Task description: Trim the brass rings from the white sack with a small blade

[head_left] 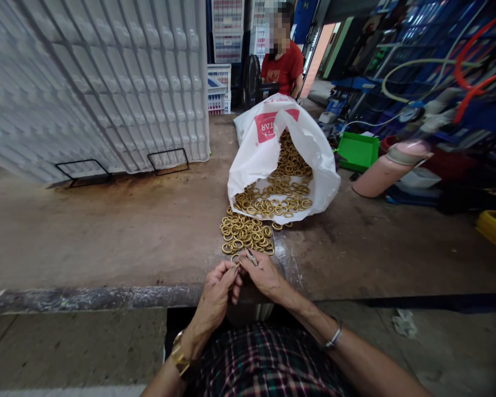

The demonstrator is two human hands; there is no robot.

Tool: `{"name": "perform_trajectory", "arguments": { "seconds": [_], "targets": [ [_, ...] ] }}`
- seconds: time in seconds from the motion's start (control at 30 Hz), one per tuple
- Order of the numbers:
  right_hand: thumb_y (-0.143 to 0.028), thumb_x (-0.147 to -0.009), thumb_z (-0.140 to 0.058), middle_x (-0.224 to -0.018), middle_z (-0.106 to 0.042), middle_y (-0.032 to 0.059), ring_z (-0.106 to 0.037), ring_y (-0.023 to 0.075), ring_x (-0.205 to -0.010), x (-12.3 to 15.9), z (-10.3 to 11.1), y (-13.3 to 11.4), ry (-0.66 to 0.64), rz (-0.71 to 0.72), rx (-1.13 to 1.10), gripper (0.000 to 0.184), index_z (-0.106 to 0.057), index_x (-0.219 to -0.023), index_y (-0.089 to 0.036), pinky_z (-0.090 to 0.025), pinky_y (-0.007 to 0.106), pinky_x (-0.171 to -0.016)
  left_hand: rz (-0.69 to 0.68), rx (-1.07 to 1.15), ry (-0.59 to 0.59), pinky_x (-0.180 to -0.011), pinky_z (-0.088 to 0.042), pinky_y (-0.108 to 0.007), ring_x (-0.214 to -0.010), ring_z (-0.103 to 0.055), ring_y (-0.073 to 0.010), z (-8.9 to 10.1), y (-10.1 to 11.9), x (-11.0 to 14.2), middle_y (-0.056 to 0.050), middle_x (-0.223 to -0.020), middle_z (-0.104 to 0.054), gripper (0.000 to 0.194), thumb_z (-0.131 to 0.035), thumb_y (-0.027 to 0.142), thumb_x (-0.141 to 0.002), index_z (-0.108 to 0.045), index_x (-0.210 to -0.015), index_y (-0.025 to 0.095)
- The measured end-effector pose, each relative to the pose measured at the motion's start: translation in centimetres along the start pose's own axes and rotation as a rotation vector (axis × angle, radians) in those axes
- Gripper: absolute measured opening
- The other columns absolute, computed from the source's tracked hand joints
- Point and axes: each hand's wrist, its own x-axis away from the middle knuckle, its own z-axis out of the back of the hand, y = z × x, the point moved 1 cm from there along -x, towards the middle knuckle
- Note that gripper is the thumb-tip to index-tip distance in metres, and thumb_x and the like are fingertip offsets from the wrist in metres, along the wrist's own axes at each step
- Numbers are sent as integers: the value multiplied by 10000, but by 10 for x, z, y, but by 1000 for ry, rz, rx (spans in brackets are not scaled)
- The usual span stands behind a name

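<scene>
from my remote seat i see the left hand pinched closed on what looks like a gold ring, the right hand curled around a small tool just beside it, and a pile of rings on the table at the white bag's mouth.

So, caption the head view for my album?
Left grip and right grip close together by golden rings heaped outside an open white bag.
</scene>
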Motion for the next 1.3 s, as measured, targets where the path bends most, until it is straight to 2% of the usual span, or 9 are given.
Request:
{"name": "perform_trajectory", "arguments": {
  "seconds": [0.2,0.3,0.47,0.63,0.73,0.9,1.07,1.2,1.3],
  "targets": [
    [-280,-830,-391,-580,-520,-25,-492,105,-558,-2,0,-1,14,-7,35,217,-531,-694,-184,-386,202,-551,-14,26,-13,-406,-310,-175,-425,-398,-48,1,0,1,45,-592,-498,301,-601,450,-739,-503,-751,165],
    [-223,-820,-382,-625,-556,-12,-518,115,-593,1,2,3,29,51,222,180,-540,-738,-197,-382,205,-578,-32,3,19,-406,-311,-172,-430,-400,-48,2,-3,1,44,-597,-498,300,-594,448,-748,-492,-751,166],
    [-89,-729,-420,-714,-624,7,-549,124,-654,9,-1,8,-72,175,589,174,-540,-756,-212,-352,201,-596,-109,-112,59,-414,-337,-171,-444,-407,-55,4,-6,-1,37,-593,-498,318,-549,474,-777,-505,-769,159],
    [-77,-720,-444,-773,-661,33,-585,139,-691,10,-2,8,-90,124,772,217,-550,-859,-205,-330,210,-586,-127,-202,122,-415,-354,-176,-435,-424,-62,1,-1,3,32,-575,-509,368,-571,524,-732,-505,-727,162],
    [-95,-728,-440,-772,-668,52,-595,156,-679,6,1,10,-80,91,874,248,-552,-927,-192,-309,229,-565,-105,-198,111,-399,-344,-174,-414,-413,-57,-2,3,12,41,-550,-494,359,-588,511,-726,-493,-685,167],
    [-114,-738,-445,-800,-667,50,-596,162,-702,2,6,16,-29,90,886,276,-545,-984,-190,-313,238,-585,-89,60,22,-380,-339,-177,-413,-417,-55,-1,8,24,42,-584,-512,295,-601,447,-753,-492,-708,177],
    [-159,-792,-462,-930,-665,46,-610,172,-795,3,1,10,61,61,857,213,-517,-994,-204,-337,248,-636,-39,322,113,-390,-336,-168,-491,-481,-68,11,7,16,1,-707,-591,291,-657,403,-715,-492,-744,165],
    [-207,-803,-488,-999,-655,69,-613,197,-854,0,-6,3,11,65,904,292,-476,-1094,-197,-347,264,-647,-24,373,119,-412,-345,-165,-504,-500,-69,16,7,13,2,-710,-604,250,-671,342,-707,-504,-770,167],
    [-191,-805,-472,-981,-657,70,-617,189,-830,-3,-8,0,-21,52,931,266,-485,-1070,-199,-345,262,-634,23,424,84,-425,-345,-160,-495,-499,-65,18,8,13,16,-681,-595,278,-692,281,-673,-539,-883,181]
  ]
}}
